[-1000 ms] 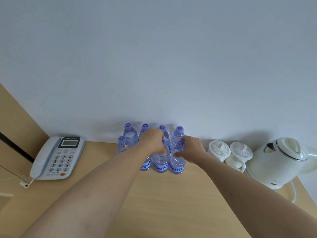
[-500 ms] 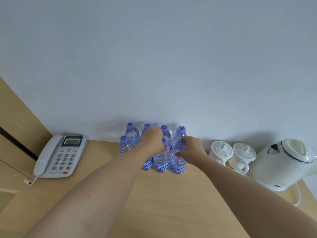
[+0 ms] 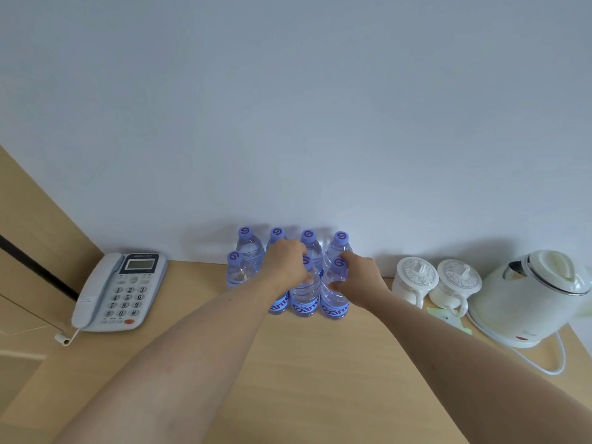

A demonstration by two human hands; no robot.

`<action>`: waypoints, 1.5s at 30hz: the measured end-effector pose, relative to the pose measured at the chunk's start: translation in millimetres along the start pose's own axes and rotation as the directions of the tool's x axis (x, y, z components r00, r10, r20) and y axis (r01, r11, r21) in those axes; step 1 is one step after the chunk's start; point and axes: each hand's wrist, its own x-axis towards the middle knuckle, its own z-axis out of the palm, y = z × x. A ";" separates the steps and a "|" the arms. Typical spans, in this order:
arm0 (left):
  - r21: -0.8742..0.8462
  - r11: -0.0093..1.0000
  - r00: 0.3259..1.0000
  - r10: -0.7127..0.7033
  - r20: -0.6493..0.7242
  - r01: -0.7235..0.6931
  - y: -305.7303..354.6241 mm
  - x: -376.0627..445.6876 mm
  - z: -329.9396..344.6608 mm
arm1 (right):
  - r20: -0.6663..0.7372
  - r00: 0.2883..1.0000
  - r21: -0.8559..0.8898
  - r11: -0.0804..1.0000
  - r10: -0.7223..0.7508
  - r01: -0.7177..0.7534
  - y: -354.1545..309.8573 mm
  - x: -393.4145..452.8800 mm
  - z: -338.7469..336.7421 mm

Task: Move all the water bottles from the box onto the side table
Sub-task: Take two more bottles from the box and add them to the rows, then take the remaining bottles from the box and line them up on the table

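Several clear water bottles with purple caps and blue labels stand in two rows on the wooden side table [image 3: 320,373], against the white wall. My left hand [image 3: 285,265] grips the shoulder of the front middle bottle [image 3: 304,294]. My right hand [image 3: 362,280] holds the front right bottle [image 3: 334,299] just below its cap. Both bottles stand upright on the table. Another front bottle [image 3: 237,272] stands free at the left of the group, and back-row bottles [image 3: 248,245] line the wall. The box is out of view.
A grey desk telephone [image 3: 120,291] lies at the table's left. Two white lidded cups [image 3: 413,280] and a white electric kettle [image 3: 531,296] with its cord stand at the right. A wooden panel rises at the far left.
Both hands stay on the same front bottles. The view has shifted slightly; nothing else has visibly moved.
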 end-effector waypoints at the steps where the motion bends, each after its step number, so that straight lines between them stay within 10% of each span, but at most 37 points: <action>1: -0.004 1.000 1.000 0.000 -0.001 0.000 0.0 -0.7 -0.1 | 0.001 1.000 0.000 1.000 0.000 0.000 -0.1 -0.5 1.0; 23: -0.077 0.856 0.858 0.505 -0.090 -0.512 73.7 -62.6 13.8 | -0.328 0.887 -0.137 0.913 0.324 -0.384 10.2 -164.9 -35.1; 45: -0.093 0.201 0.169 0.947 0.274 -0.975 379.0 -405.4 142.3 | -0.562 0.182 0.202 0.348 0.807 -0.916 125.1 -627.3 -82.1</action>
